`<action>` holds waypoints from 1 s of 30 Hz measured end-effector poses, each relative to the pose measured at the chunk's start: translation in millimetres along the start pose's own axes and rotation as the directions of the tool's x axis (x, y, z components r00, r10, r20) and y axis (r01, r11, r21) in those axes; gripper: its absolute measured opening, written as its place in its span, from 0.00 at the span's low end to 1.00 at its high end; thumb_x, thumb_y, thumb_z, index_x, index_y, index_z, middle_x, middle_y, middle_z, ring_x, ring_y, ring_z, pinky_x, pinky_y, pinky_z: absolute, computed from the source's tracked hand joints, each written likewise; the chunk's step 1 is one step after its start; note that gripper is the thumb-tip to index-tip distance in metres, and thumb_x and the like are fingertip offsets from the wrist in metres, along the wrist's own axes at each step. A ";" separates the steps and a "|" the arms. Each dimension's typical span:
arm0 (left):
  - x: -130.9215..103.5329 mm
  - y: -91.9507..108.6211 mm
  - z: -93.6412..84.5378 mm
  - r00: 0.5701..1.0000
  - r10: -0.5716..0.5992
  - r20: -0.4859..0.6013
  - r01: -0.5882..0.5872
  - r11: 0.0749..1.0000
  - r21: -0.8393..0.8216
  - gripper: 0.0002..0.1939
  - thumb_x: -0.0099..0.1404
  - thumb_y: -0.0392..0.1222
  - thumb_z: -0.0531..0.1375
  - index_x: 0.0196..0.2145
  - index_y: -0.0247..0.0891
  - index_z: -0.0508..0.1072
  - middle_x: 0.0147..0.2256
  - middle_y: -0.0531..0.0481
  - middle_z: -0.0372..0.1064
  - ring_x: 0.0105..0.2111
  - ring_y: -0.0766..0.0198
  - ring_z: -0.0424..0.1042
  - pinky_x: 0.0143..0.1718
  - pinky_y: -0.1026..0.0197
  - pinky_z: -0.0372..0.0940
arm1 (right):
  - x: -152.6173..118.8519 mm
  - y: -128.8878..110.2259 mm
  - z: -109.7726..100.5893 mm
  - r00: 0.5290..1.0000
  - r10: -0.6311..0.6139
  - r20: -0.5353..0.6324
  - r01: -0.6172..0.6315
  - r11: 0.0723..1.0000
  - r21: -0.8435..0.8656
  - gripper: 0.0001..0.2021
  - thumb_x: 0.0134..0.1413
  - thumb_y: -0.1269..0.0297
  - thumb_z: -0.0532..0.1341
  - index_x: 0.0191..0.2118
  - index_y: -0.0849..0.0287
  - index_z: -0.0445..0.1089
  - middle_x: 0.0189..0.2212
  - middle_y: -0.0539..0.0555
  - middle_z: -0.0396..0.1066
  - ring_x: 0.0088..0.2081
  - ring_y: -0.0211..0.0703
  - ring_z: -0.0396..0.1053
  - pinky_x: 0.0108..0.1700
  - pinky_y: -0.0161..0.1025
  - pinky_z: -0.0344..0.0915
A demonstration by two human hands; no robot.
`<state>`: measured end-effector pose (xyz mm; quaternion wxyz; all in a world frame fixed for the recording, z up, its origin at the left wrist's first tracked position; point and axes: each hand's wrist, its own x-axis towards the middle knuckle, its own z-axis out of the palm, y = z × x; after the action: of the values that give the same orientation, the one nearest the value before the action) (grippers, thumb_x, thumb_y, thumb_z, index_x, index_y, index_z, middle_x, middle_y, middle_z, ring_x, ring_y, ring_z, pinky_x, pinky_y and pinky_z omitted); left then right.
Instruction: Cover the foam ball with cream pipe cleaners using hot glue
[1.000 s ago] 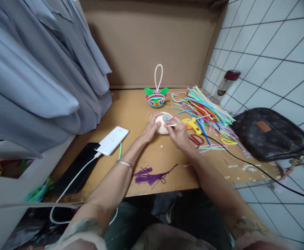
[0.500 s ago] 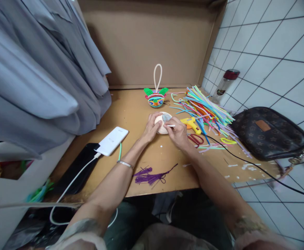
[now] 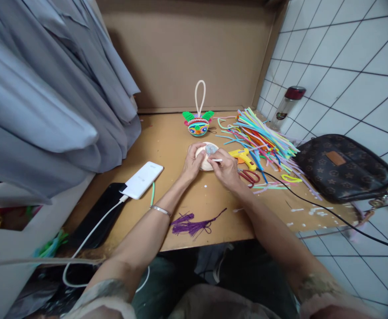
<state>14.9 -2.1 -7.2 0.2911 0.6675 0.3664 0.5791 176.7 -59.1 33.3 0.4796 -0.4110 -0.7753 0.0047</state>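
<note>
Left of the left hand [image 3: 192, 162], bare tabletop [image 3: 162, 137] leaves passing room; the disc [image 3: 208, 149] plugs the middle; rightward, glue gun [image 3: 243, 157], scissors [image 3: 249, 177] and strips [image 3: 263, 133] obstruct; the cord [image 3: 313, 205] perhaps lies low.

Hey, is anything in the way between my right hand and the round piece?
Nothing visible blocks it: the left hand holds the round piece, and the right hand, pinching a white strip, is right at it. The glue gun lies to the right.
</note>
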 end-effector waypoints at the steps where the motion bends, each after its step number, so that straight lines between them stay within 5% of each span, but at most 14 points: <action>1: 0.2 0.9 -0.3 1.000 -0.004 0.001 0.004 1.000 -0.012 0.21 0.72 0.59 0.56 0.54 0.44 0.73 0.54 0.43 0.72 0.56 0.52 0.71 0.61 0.47 0.67 | -0.1 -0.2 -0.1 1.000 0.006 0.004 -0.006 1.000 -0.002 0.12 0.71 0.61 0.57 0.37 0.55 0.76 0.36 0.56 0.75 0.38 0.46 0.74 0.40 0.40 0.66; 12: 1.7 4.0 -3.9 1.000 -0.018 -0.019 0.018 0.999 -0.043 0.22 0.70 0.60 0.58 0.51 0.43 0.73 0.51 0.43 0.74 0.53 0.53 0.74 0.59 0.48 0.68 | 0.0 -6.0 0.5 0.999 0.035 -0.010 -0.035 0.999 0.035 0.06 0.67 0.61 0.62 0.39 0.53 0.76 0.38 0.55 0.76 0.40 0.47 0.74 0.42 0.41 0.69; 23: 6.0 0.6 -7.9 0.999 -0.035 -0.023 0.034 0.998 -0.048 0.27 0.68 0.66 0.58 0.50 0.41 0.73 0.47 0.44 0.77 0.45 0.55 0.76 0.49 0.53 0.72 | 6.2 9.6 1.8 0.997 0.063 -0.040 -0.056 0.987 0.151 0.05 0.55 0.65 0.68 0.38 0.55 0.74 0.34 0.51 0.72 0.32 0.42 0.67 0.37 0.40 0.68; 27: 5.5 0.7 -7.8 0.999 -0.052 -0.013 0.051 0.996 -0.072 0.28 0.67 0.67 0.58 0.50 0.41 0.72 0.47 0.44 0.77 0.44 0.56 0.75 0.48 0.54 0.72 | 6.0 8.0 2.1 0.995 0.089 -0.043 -0.084 0.992 0.094 0.12 0.53 0.60 0.71 0.42 0.53 0.74 0.39 0.54 0.73 0.41 0.50 0.72 0.46 0.46 0.71; 30: 4.8 -0.9 -6.2 0.999 -0.050 0.002 0.050 0.995 -0.088 0.28 0.67 0.67 0.58 0.51 0.41 0.72 0.49 0.44 0.76 0.46 0.55 0.75 0.50 0.54 0.71 | 4.4 2.6 2.9 0.985 0.146 -0.089 -0.147 0.989 -0.002 0.26 0.48 0.53 0.74 0.52 0.52 0.71 0.50 0.60 0.72 0.55 0.61 0.69 0.57 0.57 0.68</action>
<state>8.9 2.1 -4.2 0.3344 0.6448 0.3572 0.5872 175.3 -53.4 33.9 0.5101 -0.4688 -0.7209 0.0184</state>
